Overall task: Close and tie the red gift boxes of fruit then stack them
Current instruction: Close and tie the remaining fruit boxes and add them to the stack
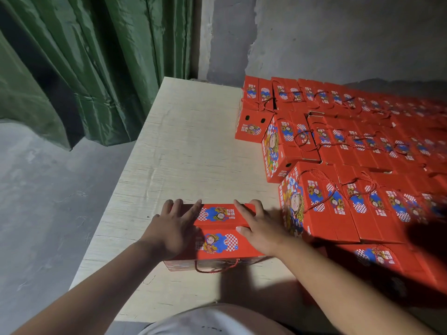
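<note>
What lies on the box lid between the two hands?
In the head view, between the left hand and right hand, only the box lid's printed flaps and their centre seam show; nothing rests there.

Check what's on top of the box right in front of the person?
Both hands lie flat on the box's closed top flaps: left hand, right hand. A red cord hangs at its near side. The contents are covered by the flaps.

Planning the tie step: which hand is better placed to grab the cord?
Left, narrowly. The cord hangs off the box front edge, slightly nearer the left hand; the right hand presses farther right.
</note>
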### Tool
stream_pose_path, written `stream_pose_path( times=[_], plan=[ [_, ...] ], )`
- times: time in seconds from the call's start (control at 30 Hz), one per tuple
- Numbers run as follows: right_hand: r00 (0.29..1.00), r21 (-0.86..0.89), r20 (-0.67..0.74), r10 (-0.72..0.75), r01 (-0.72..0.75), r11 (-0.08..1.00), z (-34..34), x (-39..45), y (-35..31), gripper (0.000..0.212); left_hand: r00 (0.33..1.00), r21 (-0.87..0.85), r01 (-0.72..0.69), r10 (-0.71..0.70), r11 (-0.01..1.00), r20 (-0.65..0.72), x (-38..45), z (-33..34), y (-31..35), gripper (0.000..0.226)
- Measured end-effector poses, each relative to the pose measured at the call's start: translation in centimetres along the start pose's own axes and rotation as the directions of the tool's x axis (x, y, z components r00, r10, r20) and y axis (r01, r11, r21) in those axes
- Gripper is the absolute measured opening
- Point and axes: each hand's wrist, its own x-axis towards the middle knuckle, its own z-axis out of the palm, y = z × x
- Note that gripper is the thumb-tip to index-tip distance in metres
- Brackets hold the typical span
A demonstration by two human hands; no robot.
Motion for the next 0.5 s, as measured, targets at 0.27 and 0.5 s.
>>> stream_pose_path(
  times=[0.27,0.5],
  plan=[
    [0.999,0.008,-0.002,-0.034,0.034,0.999,-0.19,-0.56,-0.44,0.071,0.999,-0.013,-0.018,0.018,1.0,-0.036,-0.55,0.44,0.17,0.071],
    [0.996,-0.184,-0.068,-0.066,0.052,0.981,-0.29,-0.59,-0.64,0.068,0.998,0.009,-0.051,0.051,0.999,-0.042,-0.15,0.15,0.02,0.07]
  ],
)
